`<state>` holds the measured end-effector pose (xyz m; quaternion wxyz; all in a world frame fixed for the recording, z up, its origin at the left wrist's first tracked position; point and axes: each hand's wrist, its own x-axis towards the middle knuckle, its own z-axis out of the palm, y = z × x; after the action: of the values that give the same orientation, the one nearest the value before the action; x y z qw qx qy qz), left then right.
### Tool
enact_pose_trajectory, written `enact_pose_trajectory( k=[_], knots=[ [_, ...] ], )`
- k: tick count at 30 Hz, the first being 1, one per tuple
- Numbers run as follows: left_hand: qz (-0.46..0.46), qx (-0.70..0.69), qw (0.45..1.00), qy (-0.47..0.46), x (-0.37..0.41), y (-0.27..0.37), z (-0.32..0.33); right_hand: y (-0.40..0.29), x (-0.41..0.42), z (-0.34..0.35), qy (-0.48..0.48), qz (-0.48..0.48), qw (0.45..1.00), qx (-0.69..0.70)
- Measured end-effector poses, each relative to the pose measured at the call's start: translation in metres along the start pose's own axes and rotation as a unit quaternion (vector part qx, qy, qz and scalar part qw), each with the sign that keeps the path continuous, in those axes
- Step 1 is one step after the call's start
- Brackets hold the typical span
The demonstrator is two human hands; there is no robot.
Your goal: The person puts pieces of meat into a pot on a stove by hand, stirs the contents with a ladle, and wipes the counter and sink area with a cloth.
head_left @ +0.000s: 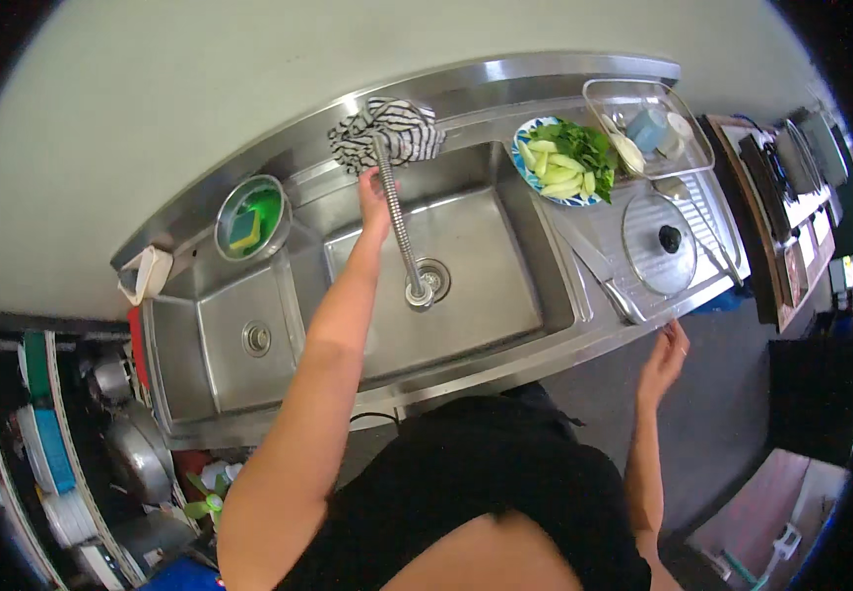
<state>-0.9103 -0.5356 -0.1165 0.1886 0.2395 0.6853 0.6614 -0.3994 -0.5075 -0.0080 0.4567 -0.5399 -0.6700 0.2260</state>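
My left hand (373, 198) reaches over the back of the large sink basin (471, 251), beside the base of the flexible metal faucet (400, 214). A black-and-white striped cloth (404, 129) lies bunched around that base, just beyond my fingers. Whether the fingers grip the faucet is hidden. My right hand (664, 362) is at the counter's front edge, fingers apart and nothing in it. Near it a knife (604, 277) lies on the drainboard, next to a glass lid (659, 244) with a black knob. A patterned plate (521, 140) holds pale green cut vegetable pieces (559, 171) and leafy greens (578, 144).
A metal bowl (287, 220) with green liquid and a sponge (244, 230) stands behind the small basin (245, 377). A clear tray (703, 140) holds cups at the back right, near a ladle (707, 229). Shelves with pots (138, 458) stand at the left.
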Motion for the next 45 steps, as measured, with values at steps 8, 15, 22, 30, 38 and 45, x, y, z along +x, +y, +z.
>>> enact_pose_trajectory(
  k=[8,15,22,30,38,45],
  knots=[
    [0.095,0.151,0.983,0.032,0.057,-0.096,-0.002,0.217,-0.235,-0.188,-0.031,0.265,0.891,-0.367],
    [0.050,0.129,0.990,0.014,0.050,-0.077,0.011,0.282,-0.413,-0.213,-0.156,0.480,0.774,-0.384],
    [0.072,0.089,0.993,0.029,0.054,-0.080,0.005,0.286,-0.380,-0.179,-0.152,0.423,0.845,-0.290],
    [-0.058,0.043,0.995,-0.065,0.005,-0.004,-0.007,0.237,-0.321,-0.149,-0.108,0.434,0.860,-0.244],
    [0.059,0.237,0.967,-0.074,0.016,0.006,-0.004,0.283,-0.362,-0.162,-0.128,0.384,0.886,-0.225],
    [0.032,0.265,0.961,-0.074,0.021,-0.012,-0.018,0.325,-0.403,-0.177,-0.125,0.401,0.891,-0.171]
  ],
)
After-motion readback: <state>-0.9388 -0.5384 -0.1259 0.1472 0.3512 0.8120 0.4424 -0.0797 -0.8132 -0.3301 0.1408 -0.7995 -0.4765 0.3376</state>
